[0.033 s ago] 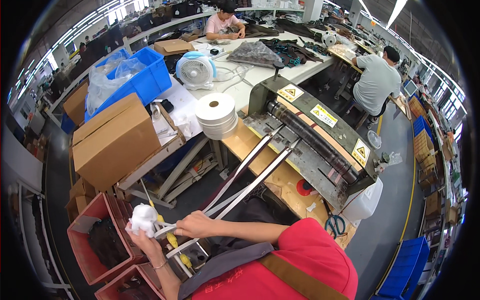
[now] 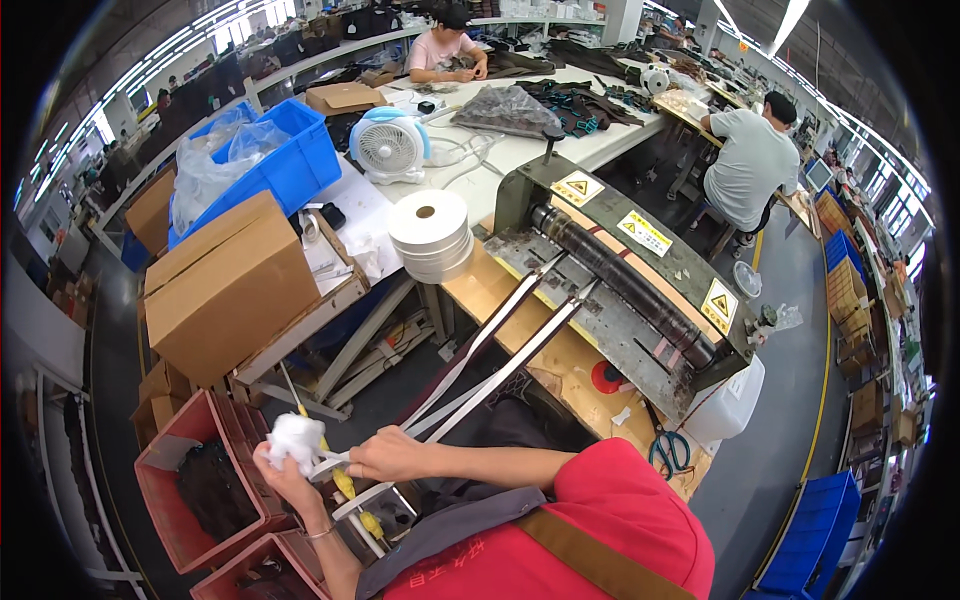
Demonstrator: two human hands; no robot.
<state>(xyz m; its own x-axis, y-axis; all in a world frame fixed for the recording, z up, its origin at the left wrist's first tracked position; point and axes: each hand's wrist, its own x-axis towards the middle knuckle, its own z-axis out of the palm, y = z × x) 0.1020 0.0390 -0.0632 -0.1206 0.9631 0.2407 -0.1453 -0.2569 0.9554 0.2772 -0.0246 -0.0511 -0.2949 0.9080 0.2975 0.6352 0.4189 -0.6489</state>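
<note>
My left hand grips a white wad of cloth low on the left. Just right of it, my right hand pinches the near ends of two long pale strips. The strips run taut up and to the right into the rollers of a green-grey machine on a wooden bench. The strip ends reach across to the wad in my left hand. Yellow-handled tools stick up beneath my hands. A thick roll of white tape lies flat beside the machine.
A cardboard box, a blue bin with plastic bags and a small fan sit on the table to the left. Red crates stand on the floor. Scissors lie on the bench edge. One person sits right, another far back.
</note>
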